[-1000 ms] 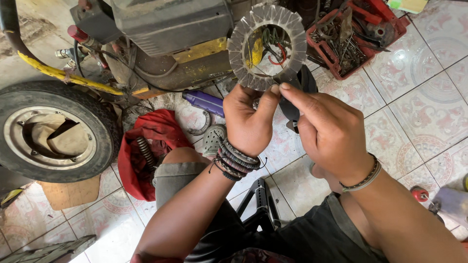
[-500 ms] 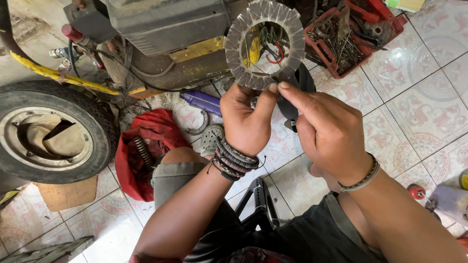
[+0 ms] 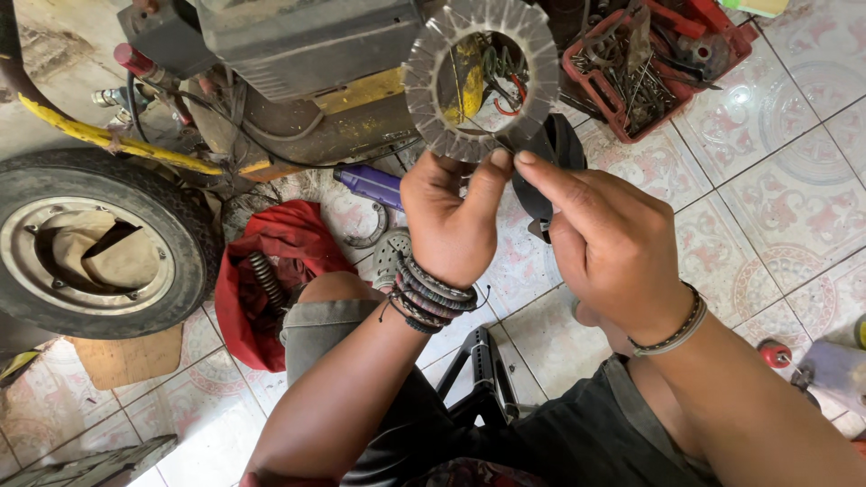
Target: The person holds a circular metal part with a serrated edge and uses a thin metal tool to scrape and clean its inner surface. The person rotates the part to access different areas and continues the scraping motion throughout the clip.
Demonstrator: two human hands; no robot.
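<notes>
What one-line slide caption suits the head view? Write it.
Both hands, left hand and right hand, hold up a toothed grey ring above a tiled floor, near a small wheel.

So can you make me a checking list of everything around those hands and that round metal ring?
Surface: patterned floor tiles, dusty near the machine.
Job's things: grey toothed metal ring, held up at its lower edge.
Clutter: red tray of tools, red cloth with a coil spring, purple tool.
Fingers: left hand grips the ring's rim; right hand pinches at the same spot; a dark round part sits behind it.
Cables: black hose and wires on the machine.
Surroundings: small wheel with tyre, yellow frame tube, black stool.
</notes>
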